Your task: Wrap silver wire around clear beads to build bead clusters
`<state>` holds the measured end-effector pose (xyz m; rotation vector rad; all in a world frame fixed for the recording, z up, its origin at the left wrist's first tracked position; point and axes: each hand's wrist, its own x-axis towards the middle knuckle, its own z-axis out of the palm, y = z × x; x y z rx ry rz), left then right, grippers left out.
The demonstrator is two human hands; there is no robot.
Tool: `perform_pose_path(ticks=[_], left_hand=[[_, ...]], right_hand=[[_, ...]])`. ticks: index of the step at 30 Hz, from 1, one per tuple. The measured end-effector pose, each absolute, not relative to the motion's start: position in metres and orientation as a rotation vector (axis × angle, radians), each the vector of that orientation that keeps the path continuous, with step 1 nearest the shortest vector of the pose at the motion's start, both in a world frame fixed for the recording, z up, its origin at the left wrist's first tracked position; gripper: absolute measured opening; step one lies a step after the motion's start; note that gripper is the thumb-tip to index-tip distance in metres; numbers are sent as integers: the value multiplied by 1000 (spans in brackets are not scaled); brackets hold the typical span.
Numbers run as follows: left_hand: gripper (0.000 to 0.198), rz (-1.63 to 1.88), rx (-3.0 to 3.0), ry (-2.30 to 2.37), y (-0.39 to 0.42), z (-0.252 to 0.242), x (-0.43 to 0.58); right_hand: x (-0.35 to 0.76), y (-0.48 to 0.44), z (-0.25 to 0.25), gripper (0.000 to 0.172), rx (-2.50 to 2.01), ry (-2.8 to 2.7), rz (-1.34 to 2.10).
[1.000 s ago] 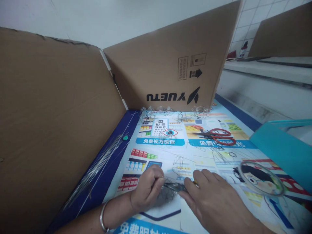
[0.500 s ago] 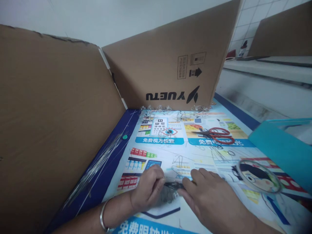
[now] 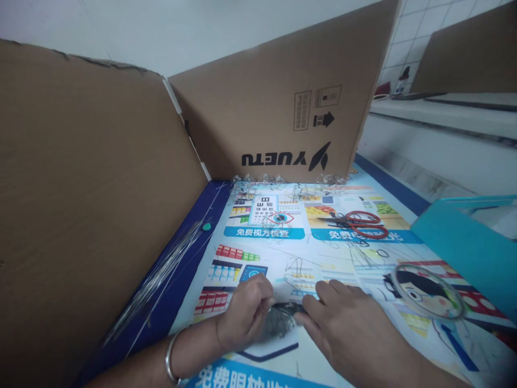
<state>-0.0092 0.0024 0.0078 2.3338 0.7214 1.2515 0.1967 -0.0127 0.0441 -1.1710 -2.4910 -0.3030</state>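
Low in the middle of the view, my left hand is closed in a pinch; what lies between its fingertips is too small to make out, though it looks like thin wire. My right hand is wrapped round a dark narrow-nosed tool that looks like pliers, whose tip points at my left fingertips. Most of that tool is hidden in my palm. Beneath it, between both hands, lies a tangle of fine wire pieces on the printed table cover.
Red-handled scissors lie farther back beside loose wire bits. A clear round ring-shaped object and a turquoise box are at the right. Long straight wires run along the left edge. Cardboard panels stand at the left and back.
Almost nothing differs. Both hands hold their places, and the dark tool between them shows only a very slight shift.
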Motion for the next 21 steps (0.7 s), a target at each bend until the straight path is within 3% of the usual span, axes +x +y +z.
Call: perform_pose_path(ticks=[21], left_hand=[[13,1219,2078,770,8,-2,-15]], right_hand=[[205,-16,45,13,-1185,-2410,-371]])
